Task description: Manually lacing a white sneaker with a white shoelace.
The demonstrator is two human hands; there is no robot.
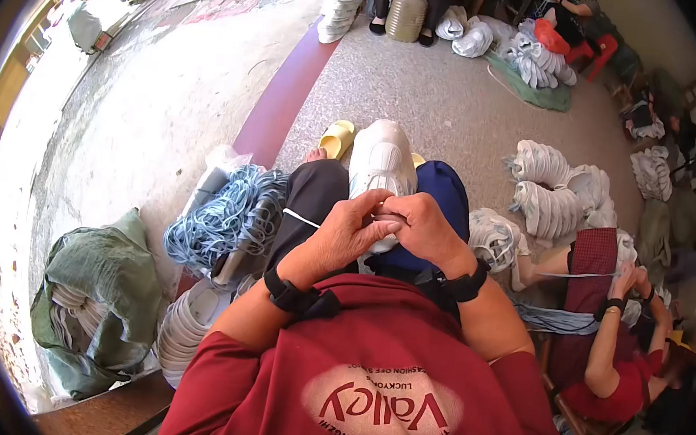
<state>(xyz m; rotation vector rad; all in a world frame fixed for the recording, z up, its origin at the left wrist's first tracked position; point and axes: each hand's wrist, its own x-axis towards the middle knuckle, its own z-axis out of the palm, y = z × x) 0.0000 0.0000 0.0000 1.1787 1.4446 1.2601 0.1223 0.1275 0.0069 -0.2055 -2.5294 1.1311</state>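
Observation:
A white shoe (384,156) rests between my knees with its toe pointing away from me. Over its near end my left hand (345,227) and my right hand (427,230) meet, fingertips touching. Both have thumb and fingers pinched together; whatever is between them is too small or hidden to make out. The near part of the shoe is covered by my fingers. A thin white cord (300,218) crosses my dark left trouser leg.
At my left lie a heap of light-blue laces (229,218), stacked white shoes (185,337) and a green sack (115,273). Bundled white shoes (546,210) lie at the right, near a seated co-worker (609,377). A large jug (406,13) stands far ahead.

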